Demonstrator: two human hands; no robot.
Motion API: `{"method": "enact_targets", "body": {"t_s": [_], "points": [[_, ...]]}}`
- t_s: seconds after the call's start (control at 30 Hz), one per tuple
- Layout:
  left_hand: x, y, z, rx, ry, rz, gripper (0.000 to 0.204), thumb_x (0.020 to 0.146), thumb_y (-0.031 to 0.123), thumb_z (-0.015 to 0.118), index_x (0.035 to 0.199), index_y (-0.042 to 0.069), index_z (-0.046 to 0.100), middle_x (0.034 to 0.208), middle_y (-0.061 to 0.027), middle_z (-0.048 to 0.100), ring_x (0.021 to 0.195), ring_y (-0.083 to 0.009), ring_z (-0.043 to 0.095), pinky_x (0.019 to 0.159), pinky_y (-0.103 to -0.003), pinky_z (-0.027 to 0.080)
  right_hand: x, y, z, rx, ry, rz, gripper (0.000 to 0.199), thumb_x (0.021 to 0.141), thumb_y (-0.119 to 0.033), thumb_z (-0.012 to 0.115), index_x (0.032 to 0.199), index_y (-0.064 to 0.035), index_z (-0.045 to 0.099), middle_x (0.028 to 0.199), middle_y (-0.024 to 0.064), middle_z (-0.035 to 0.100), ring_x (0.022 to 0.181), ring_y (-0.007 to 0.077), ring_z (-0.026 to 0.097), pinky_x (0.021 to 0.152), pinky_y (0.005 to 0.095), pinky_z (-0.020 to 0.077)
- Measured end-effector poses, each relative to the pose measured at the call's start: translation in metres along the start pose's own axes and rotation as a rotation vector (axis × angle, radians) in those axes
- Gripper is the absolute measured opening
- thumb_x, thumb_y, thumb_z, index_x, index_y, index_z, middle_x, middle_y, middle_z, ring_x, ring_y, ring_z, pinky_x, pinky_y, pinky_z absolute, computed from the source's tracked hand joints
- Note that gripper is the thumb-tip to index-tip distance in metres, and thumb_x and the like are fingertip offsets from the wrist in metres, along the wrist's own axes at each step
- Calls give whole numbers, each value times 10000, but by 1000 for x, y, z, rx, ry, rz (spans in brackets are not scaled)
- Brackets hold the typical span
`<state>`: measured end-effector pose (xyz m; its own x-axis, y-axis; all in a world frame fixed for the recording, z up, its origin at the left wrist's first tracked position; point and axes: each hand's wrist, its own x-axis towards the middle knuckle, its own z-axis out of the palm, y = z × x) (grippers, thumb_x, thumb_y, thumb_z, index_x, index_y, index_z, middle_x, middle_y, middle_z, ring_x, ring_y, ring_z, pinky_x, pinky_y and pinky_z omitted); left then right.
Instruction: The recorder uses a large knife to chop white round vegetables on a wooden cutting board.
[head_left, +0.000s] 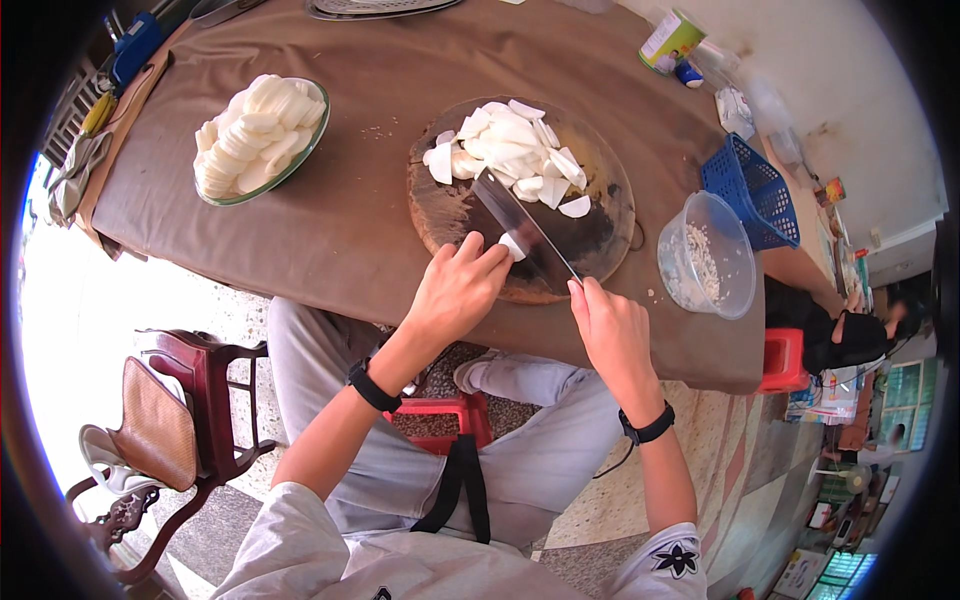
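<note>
At the board's (450,215) near edge, the left hand (460,290) pins a white piece (514,247) under bunched fingers, the right hand (614,330) grips a knife (522,222), and slices (510,145) crowd the far edge.

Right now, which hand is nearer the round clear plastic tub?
Right: the right hand, gripping the broad-bladed metal knife, is left of the tub, nearer the body; the left hand, holding a white cut piece, is farther left.
</note>
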<state>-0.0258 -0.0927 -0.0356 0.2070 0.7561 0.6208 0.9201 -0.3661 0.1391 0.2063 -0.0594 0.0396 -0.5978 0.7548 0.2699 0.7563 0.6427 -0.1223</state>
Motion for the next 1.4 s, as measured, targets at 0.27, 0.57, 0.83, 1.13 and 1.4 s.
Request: {"method": "enact_targets", "body": {"t_s": [0.27,0.57,0.83,1.13,1.4], "points": [[-1,4,-5,4,-52,-32,274,855,125,744,1115,40,761,1008,24,644,906,-195,573,717,-330,506,5,-4,-5,-33,-46,-8,364,1126,-278,568,829,-68,578,596,155,630,544,385,661,472,478,484],[-2,5,-11,11,-95,-36,387,820,127,692,1189,22,750,1056,14,644,919,-196,575,730,-327,518,14,-5,-14,-23,-115,-17,355,1135,-282,548,865,-53,581,596,179,614,562,412,651,484,498,488],[-3,6,-11,7,-120,-37,399,813,121,684,1194,16,743,1075,15,646,936,-189,587,727,-329,534,20,-6,-16,-16,-173,-24,370,1138,-286,541,866,-39,581,603,191,615,579,425,656,499,502,505],[-7,5,-11,18,-98,-21,309,841,155,681,1113,20,741,1168,-2,632,1014,-178,581,721,-323,505,17,0,-13,26,-162,-3,373,1142,-295,529,884,-37,603,626,197,637,600,431,666,519,518,514],[-10,7,-14,29,-116,-35,389,854,151,677,1209,0,724,1203,-5,625,1027,-177,581,715,-323,508,-1,9,4,208,-87,110,339,1140,-268,532,998,5,675,710,254,658,654,463,664,563,548,489]]}}
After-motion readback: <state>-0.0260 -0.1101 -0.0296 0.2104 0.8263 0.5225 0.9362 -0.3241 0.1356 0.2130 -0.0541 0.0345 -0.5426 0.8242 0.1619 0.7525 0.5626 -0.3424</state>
